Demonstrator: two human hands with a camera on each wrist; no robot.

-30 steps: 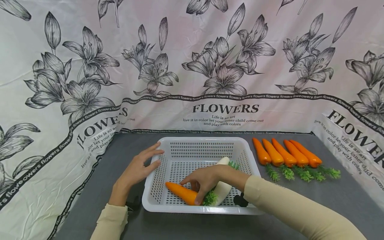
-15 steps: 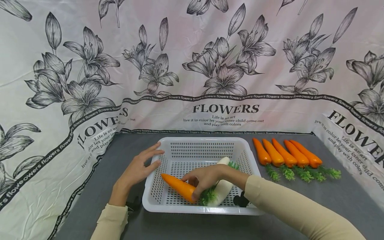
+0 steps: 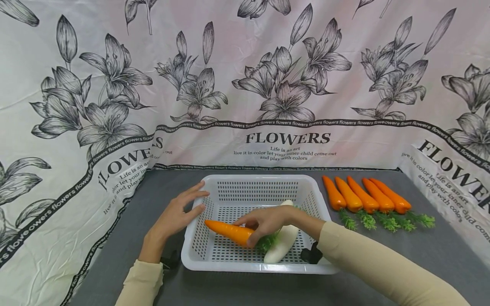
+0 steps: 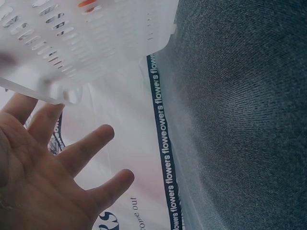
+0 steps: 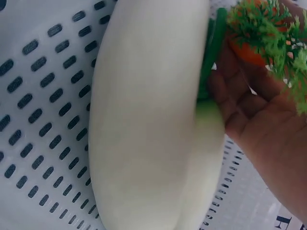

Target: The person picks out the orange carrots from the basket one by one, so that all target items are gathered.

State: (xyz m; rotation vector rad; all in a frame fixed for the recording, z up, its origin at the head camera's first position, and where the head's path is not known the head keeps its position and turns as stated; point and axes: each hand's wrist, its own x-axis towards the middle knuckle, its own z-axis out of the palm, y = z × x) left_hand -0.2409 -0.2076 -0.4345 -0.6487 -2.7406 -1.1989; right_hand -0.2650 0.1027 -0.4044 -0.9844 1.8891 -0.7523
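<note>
My right hand [image 3: 269, 220] grips an orange carrot [image 3: 223, 230] near its leafy end, inside a white perforated plastic basket [image 3: 260, 267]. The carrot's tip points left, and its green fronds [image 5: 273, 38] hang by the palm in the right wrist view. Right beside that hand lies a white radish [image 3: 282, 247]. Close up in the right wrist view, this white radish [image 5: 144, 115] partly covers a second, green-topped one [image 5: 208, 139]. My left hand [image 3: 177, 214] rests on the basket's left rim with spread fingers; in the left wrist view, the left hand [image 4: 53, 167] has straight fingers.
Several orange carrots [image 3: 365, 196] with green tops lie in a row on the grey table [image 3: 229, 291], right of the basket. A black object [image 3: 311, 253] shows near my right wrist. Flower-printed cloth [image 3: 283, 93] hangs behind and along both sides.
The carrot has risen a little off the basket floor, and its tip has swung up and left. My right hand moved slightly up with it. The left hand stays put.
</note>
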